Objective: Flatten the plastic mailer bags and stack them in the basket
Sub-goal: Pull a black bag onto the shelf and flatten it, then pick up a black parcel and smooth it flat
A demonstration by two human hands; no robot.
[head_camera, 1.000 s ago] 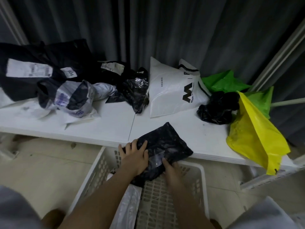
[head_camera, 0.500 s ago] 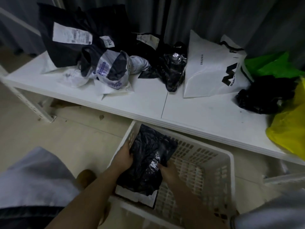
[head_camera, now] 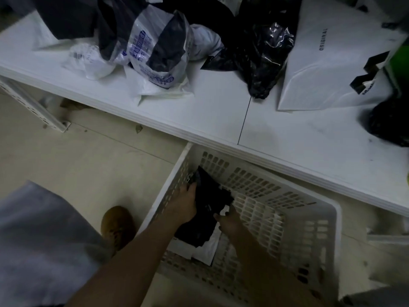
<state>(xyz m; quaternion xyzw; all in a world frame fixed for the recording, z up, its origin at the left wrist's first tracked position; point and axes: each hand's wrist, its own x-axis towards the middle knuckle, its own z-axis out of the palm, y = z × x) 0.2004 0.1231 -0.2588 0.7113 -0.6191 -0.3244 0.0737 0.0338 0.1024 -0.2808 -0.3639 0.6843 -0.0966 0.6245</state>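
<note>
A flattened black mailer bag [head_camera: 208, 202] lies low inside the white slatted basket [head_camera: 309, 235], on top of a white bag [head_camera: 205, 251]. My left hand [head_camera: 184, 203] grips the black bag's left edge near the basket's left wall. My right hand [head_camera: 230, 222] holds its right edge, fingers curled on it. On the white table [head_camera: 221, 111] above lie more bags: a crumpled shiny black one [head_camera: 263, 56], a white and blue printed one [head_camera: 155, 54], a large white one with black lettering [head_camera: 332, 63] and a black one [head_camera: 389, 122] at the right edge.
The basket stands on the beige floor [head_camera: 99, 169], its far rim tucked under the table's front edge. A brown shoe [head_camera: 117, 227] is left of the basket. A perforated white table leg [head_camera: 33, 107] runs at the left. Green plastic [head_camera: 400, 60] shows at far right.
Both hands carried the black bag off the table's front edge and down into the basket, onto the white bag. The view tilted downward.
</note>
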